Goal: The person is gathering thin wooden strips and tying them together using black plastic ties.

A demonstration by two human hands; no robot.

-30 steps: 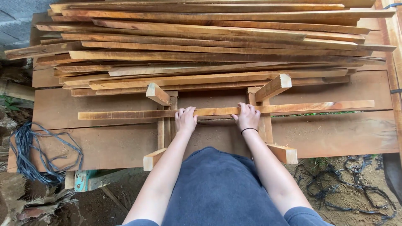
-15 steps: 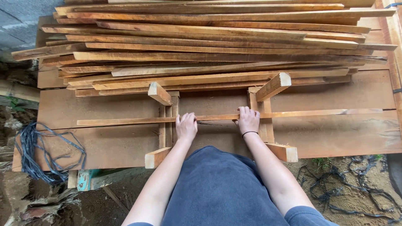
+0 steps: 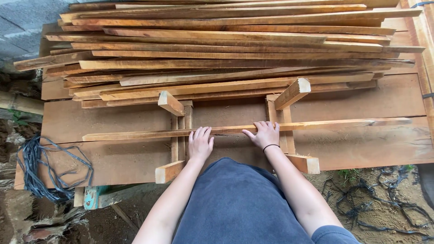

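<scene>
Seen from above, a person in dark blue-grey clothing leans over a workbench of wide, rough brown planks (image 3: 113,158). Nearest are two pale square block ends of a small wooden jig frame (image 3: 168,171), whose upright rails run away from the viewer.

The left hand (image 3: 200,142) lies flat, fingers spread, its fingertips touching a long, thin, orange-brown wooden slat (image 3: 325,124). The right hand (image 3: 264,134), with a thin black band at the wrist, also rests open on the slat. Neither hand is closed around it; both press or steady it from above.

The slat lies crosswise over the jig's rails, reaching well past them on both sides. It looks light and stiff but slender enough to flex or snap, with rough-sawn, splintery edges; holding near the middle, between the rails, seems best.

Beyond is a big loose pile of similar long slats (image 3: 235,49). Tangled blue-black cord (image 3: 34,167) lies at left on the ground.
</scene>
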